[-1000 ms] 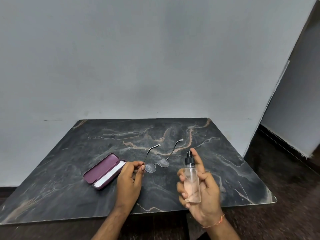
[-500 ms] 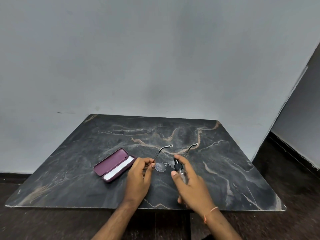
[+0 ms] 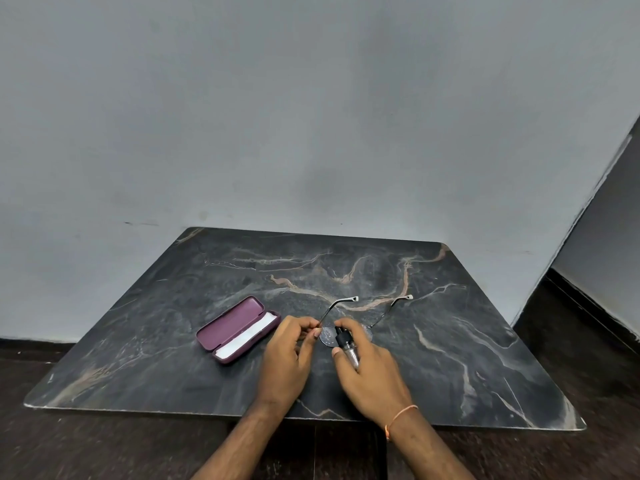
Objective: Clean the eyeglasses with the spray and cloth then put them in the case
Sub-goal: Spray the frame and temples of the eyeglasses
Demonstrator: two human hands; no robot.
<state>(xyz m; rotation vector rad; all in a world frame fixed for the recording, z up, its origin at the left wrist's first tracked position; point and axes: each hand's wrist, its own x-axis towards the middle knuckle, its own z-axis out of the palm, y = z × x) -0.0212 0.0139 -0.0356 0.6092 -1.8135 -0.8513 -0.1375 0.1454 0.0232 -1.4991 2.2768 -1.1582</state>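
Observation:
My left hand (image 3: 287,355) pinches the thin metal eyeglasses (image 3: 327,336) at the left hinge, holding them just above the table with both temple arms pointing away from me. My right hand (image 3: 372,375) is wrapped around a small clear spray bottle (image 3: 346,346) with a black nozzle, tilted forward so the nozzle sits right over the left lens. The right lens is mostly hidden behind my right fingers. A maroon glasses case (image 3: 230,327) lies open to the left, with a white cloth (image 3: 247,336) in its near half.
Everything sits on a dark marble-patterned table (image 3: 467,341) pushed against a grey wall (image 3: 311,116). A dark floor shows beyond the table's right and near edges.
My right hand has brought the bottle from upright near the front edge forward and down, tipping its nozzle onto the left lens. The camera view has shifted left.

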